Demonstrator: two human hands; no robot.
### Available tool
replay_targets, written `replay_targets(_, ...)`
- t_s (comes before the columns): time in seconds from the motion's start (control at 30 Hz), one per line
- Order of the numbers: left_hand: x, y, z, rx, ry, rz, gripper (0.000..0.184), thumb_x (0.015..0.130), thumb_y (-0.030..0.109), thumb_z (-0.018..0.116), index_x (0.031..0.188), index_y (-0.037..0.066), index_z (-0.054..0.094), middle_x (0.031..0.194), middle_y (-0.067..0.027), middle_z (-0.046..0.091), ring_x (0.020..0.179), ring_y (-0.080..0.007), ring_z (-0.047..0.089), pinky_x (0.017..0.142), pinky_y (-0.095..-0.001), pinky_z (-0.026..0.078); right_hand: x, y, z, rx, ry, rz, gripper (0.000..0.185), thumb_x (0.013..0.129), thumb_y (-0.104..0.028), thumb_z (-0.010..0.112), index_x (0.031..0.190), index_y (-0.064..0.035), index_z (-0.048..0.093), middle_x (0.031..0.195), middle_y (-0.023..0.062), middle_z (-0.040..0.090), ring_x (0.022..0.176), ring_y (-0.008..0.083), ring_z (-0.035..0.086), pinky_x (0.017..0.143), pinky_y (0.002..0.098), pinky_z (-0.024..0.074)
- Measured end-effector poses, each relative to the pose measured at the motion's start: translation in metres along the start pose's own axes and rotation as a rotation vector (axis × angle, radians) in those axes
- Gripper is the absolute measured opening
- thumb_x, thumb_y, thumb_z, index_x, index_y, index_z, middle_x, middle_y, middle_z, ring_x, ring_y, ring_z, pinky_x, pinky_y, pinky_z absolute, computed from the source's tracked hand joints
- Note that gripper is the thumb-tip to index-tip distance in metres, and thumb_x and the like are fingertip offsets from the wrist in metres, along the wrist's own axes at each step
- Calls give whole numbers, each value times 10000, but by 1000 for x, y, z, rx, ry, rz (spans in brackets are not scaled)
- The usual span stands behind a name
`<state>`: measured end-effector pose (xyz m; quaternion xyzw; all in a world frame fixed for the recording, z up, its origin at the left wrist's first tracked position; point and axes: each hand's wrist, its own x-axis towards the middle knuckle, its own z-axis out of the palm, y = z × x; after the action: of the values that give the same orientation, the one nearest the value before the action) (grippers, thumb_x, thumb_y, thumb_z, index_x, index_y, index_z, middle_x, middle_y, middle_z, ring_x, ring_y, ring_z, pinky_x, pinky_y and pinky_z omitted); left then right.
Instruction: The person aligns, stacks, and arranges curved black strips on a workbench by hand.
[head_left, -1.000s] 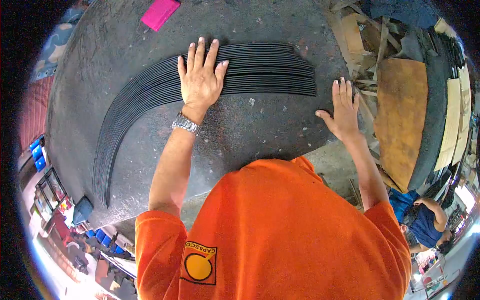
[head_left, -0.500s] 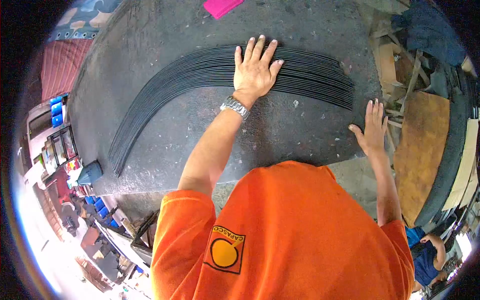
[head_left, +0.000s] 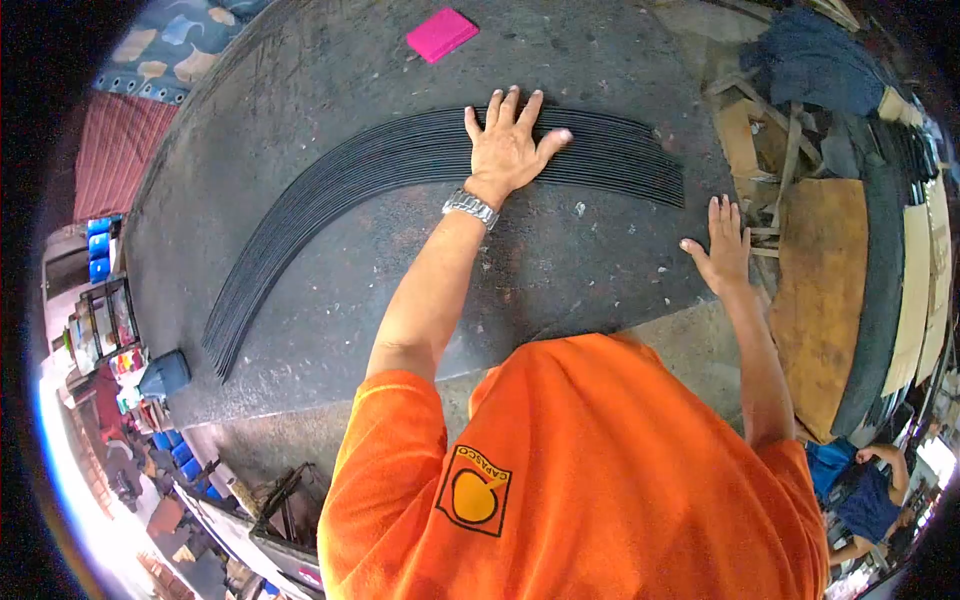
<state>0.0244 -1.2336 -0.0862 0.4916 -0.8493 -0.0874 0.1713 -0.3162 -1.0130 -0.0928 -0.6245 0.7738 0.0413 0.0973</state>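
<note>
L hand [head_left: 506,152] palm-down, fingers fanned wide & nearly straight, thumb out to the side; flat on top of black strips [head_left: 340,175], pressing or resting (can't tell which), nothing gripped. Metal-link watch [head_left: 470,207] on L wrist, shiny silver. R hand [head_left: 726,258] at R edge of tabletop [head_left: 420,290], fingers extended w/ small gaps, thumb apart, no item in it; whether palm bears on the edge, can't tell.

Strips: matte black, thin, long, side by side in a close band, ribbed look; maybe rubber, material not certain. They lie on the tabletop, mid to far part, in front of the person. Shape = broad arc, bulge toward far side. Long axis bends: L end points down-left to near L part of table; from there band climbs, rounds over, passes under L hand, then runs R w/ slight downward slope. R end points toward R edge, near R hand but apart from it; strip tips there uneven, stepped on far side.

Tabletop dark grey-black, worn, scuffed, pale specks. Bright pink flat piece [head_left: 442,35], roughly rectangular, lies beyond the arc. Orange shirt [head_left: 600,470], soft fabric, printed badge. Off R side: brown board [head_left: 820,300], flat, blotchy surface.
</note>
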Motion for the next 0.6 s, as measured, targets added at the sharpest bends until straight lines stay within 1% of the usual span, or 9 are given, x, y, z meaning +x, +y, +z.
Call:
replay_targets(0.03, 1, 4, -3, -23, -1, 22, 907, 863, 739, 562, 1574, 215, 355, 1619, -191, 320, 1515, -369, 261, 1179, -697, 101, -3, -5, 1, -9, 2, 21, 948, 915, -611, 592, 1617, -110, 198, 1686, 148, 173, 1556, 349, 140, 1202, 647, 145)
replay_targets(0.07, 6, 6, -8, -77, -105, 141, 1124, 724, 837, 626, 1603, 222, 290, 1643, -230, 238, 1532, -408, 197, 1164, -731, 39, -9, -10, 1, -18, 4, 53, 925, 926, -598, 585, 1614, -107, 208, 1681, 151, 187, 1554, 353, 149, 1199, 650, 151)
replay_targets(0.1, 7, 13, -10, -29, -138, 264, 1221, 632, 893, 639, 1607, 247, 287, 1643, -225, 248, 1530, -423, 188, 1185, -699, 23, -16, -14, 2, -28, 10, 97, 902, 937, -585, 577, 1610, -104, 219, 1677, 154, 200, 1551, 356, 158, 1197, 652, 158)
replay_targets(0.23, 27, 46, -28, -28, -173, 519, 1221, 547, 615, 859, 1587, 255, 330, 1601, -228, 329, 1467, -433, 313, 1165, -663, 174, -61, -38, -16, -70, -46, 204, 756, 958, -515, 568, 1563, -125, 334, 1641, 185, 273, 1507, 388, 255, 1164, 647, 230)
replay_targets(0.3, 35, 57, -36, -72, -321, 476, 1140, 591, 506, 875, 1572, 251, 354, 1508, -201, 466, 1369, -394, 449, 1122, -545, 328, -95, -39, -16, -21, -40, 291, 748, 951, -506, 583, 1560, -145, 342, 1634, 189, 279, 1496, 398, 270, 1164, 643, 234)
replay_targets(0.37, 37, 68, -37, -55, -223, 478, 1111, 602, 431, 886, 1565, 236, 366, 1414, -177, 548, 1286, -381, 532, 1039, -506, 441, -132, -31, 12, 29, 32, 397, 751, 948, -501, 590, 1567, -159, 335, 1633, 187, 272, 1490, 402, 275, 1176, 637, 222)
replay_targets(0.47, 42, 51, -15, -121, -158, 564, 1125, 643, 470, 849, 1582, 141, 326, 1465, -226, 502, 1322, -392, 503, 1057, -532, 420, -198, -17, 54, 112, 68, 615, 740, 958, -499, 570, 1573, -166, 329, 1641, 180, 254, 1495, 395, 265, 1190, 631, 207)
replay_targets(0.5, 38, 53, -10, 69, -163, 462, 1120, 678, 495, 826, 1599, 146, 294, 1517, -212, 449, 1366, -385, 461, 1091, -537, 384, -218, -23, 72, 155, 70, 670, 737, 961, -499, 562, 1575, -168, 327, 1644, 177, 249, 1497, 392, 262, 1194, 631, 203)
replay_targets(0.6, 44, 37, 12, 187, -172, 525, 1134, 727, 540, 803, 1632, 187, 217, 1600, -157, 355, 1416, -373, 416, 1124, -544, 347, -284, -37, 110, 286, -21, 927, 725, 938, -416, 636, 1555, -165, 349, 1641, 169, 255, 1504, 383, 252, 1207, 598, 209)
